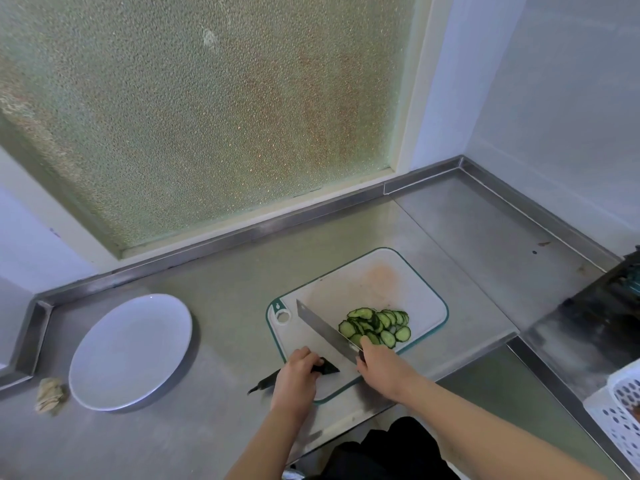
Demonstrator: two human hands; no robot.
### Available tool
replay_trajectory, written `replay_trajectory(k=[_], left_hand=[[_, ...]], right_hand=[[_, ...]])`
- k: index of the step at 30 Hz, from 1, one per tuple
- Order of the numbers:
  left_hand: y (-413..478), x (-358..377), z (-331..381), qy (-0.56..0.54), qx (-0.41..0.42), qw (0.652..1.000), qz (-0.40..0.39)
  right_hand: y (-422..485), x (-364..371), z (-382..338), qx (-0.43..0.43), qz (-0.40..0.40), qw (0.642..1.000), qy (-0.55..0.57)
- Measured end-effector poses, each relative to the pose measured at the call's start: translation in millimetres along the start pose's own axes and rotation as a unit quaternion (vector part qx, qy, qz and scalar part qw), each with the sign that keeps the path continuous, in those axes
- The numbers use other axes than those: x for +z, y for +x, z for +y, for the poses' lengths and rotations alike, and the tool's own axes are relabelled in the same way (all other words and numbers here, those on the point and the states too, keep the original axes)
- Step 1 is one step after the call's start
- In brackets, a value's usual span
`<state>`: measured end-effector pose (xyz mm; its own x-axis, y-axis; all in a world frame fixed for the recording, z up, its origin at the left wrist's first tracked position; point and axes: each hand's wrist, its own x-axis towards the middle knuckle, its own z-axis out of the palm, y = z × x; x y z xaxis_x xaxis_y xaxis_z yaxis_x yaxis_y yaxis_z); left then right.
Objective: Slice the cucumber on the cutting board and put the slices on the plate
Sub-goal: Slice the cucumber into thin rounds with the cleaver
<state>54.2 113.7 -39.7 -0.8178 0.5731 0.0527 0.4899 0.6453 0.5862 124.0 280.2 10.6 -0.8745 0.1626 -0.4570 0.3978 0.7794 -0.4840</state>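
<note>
Obs, head view: board (367, 282) is lying on the steel worktop (225, 306), straight ahead of the person. Slices (377, 327) are sitting in 1 overlapping heap on the board's right half. None are on the plate (131, 351), which is standing well apart to the left.

Right hand (377, 362) is wrapping the handle of the knife (322, 327), fingers curled round it. The blade is reaching up and left across the board, just beside the heap's left edge. Cannot tell if its edge is touching the board. Judgement: the blade is being kept on that side so it can cut again or sweep the heap.

Left hand (298, 372) is gripping a dark long piece at the board's near-left edge, fingers curled over it. 1 pointed end is showing on the board to the right of the hand, and a thin tail is sticking out left over the worktop. Probably the uncut cucumber (327, 368) stub, though too dark to confirm. Judgement: it is being held down clear of the blade so it is not rolling.

Status: slicing is looking nearly done, transfer not yet begun. Next move is calling for gathering the heap, likely on the flat of the blade, and carrying it over to the plate. Risk: thin wet slices sliding off during that long carry.

Also present: crumpled scrap (50, 393) beside the plate's near-left rim, white perforated basket (620, 410) at far right
</note>
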Motion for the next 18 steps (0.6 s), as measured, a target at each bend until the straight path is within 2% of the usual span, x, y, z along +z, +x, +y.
replay_trajectory(k=[4,10,18], left_hand=[[-1,-3,-1,0.005,0.002,1.0,-0.026],[-2,-5,-7,0.022,0.013,0.998,-0.055],[-1,-2,-4,0.049,0.013,0.998,-0.032]], right_hand=[[-5,-5,1,-0.008,0.005,1.0,0.02],[-13,-4,-2,-0.019,-0.001,1.0,-0.006],[-24,-8,-7,-0.033,-0.002,0.999,-0.015]])
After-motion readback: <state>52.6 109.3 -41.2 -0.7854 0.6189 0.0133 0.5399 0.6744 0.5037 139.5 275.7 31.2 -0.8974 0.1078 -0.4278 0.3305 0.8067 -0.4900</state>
